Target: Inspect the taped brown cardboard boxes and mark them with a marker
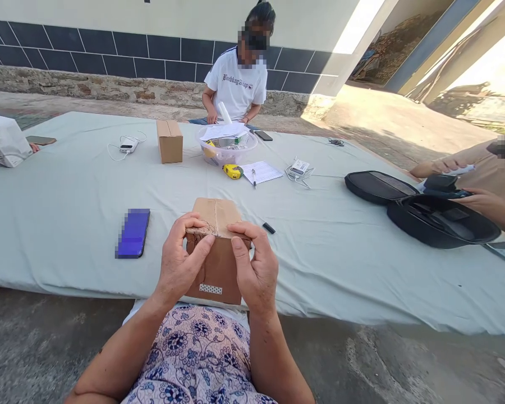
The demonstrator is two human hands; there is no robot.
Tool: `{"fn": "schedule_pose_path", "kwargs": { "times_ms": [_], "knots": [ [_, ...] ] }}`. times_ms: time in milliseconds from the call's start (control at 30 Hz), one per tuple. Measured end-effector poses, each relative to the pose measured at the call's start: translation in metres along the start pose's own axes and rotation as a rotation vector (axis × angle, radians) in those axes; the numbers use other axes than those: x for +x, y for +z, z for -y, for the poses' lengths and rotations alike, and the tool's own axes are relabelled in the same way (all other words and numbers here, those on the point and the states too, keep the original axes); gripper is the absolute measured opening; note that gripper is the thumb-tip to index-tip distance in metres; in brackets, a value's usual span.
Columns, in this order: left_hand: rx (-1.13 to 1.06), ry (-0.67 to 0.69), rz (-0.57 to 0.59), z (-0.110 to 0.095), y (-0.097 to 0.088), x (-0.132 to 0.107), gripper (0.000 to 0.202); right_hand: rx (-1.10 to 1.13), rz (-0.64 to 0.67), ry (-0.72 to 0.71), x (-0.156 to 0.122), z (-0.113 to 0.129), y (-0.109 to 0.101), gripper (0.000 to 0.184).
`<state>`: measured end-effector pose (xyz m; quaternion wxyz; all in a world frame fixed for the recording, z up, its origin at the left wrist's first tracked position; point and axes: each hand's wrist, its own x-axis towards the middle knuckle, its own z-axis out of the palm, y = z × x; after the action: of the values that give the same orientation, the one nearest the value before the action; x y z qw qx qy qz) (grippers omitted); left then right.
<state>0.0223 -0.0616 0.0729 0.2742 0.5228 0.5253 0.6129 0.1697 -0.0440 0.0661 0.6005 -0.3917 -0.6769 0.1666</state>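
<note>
A small brown cardboard box (216,264) stands at the near edge of the pale cloth (67,213), taped along its top. My left hand (177,262) grips its left side, thumb pressed on the front top edge. My right hand (255,268) holds the right side, fingers curled over the top edge. Both hands are closed on the box.
A blue phone (133,233) lies left of the box, a small black object (269,228) right. Farther back: another cardboard box (169,141), a clear tub (226,147), yellow tape measure (233,171), paper with pen (261,171). A seated person (238,78) faces me; another person's hands (480,196) are at an open black case (441,221).
</note>
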Motion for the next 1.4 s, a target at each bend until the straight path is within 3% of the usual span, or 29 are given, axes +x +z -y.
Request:
{"fn": "schedule_pose_path", "kwargs": {
  "times_ms": [233, 467, 667, 800, 933, 1133, 1267, 1400],
  "knots": [
    [-0.004, 0.024, -0.020, 0.002, -0.004, -0.002, 0.020, 0.165, -0.016, 0.038, -0.005, -0.002, 0.006, 0.020],
    [0.080, -0.009, -0.020, -0.002, -0.007, -0.001, 0.035, 0.174, -0.025, 0.028, -0.008, 0.003, 0.009, 0.020],
    [0.015, -0.024, 0.010, 0.002, -0.008, -0.002, 0.034, 0.187, -0.036, 0.037, -0.010, 0.001, 0.011, 0.019],
    [-0.203, -0.023, 0.059, 0.013, -0.011, -0.002, 0.040, 0.278, -0.121, 0.155, -0.011, -0.011, 0.013, 0.018],
    [-0.294, -0.119, 0.024, 0.023, -0.016, -0.001, 0.032, 0.364, -0.203, 0.251, -0.010, -0.021, 0.013, 0.020],
    [-0.191, -0.219, -0.019, 0.031, -0.022, 0.004, 0.033, 0.449, -0.364, 0.299, -0.003, -0.036, 0.000, 0.020],
    [-0.083, -0.267, 0.026, 0.043, -0.022, 0.009, 0.039, 0.550, -0.494, 0.303, 0.004, -0.052, -0.008, 0.018],
    [-0.027, -0.447, 0.033, 0.063, -0.016, 0.014, 0.063, 0.700, -0.602, 0.388, 0.007, -0.073, -0.004, 0.017]
  ]
}}
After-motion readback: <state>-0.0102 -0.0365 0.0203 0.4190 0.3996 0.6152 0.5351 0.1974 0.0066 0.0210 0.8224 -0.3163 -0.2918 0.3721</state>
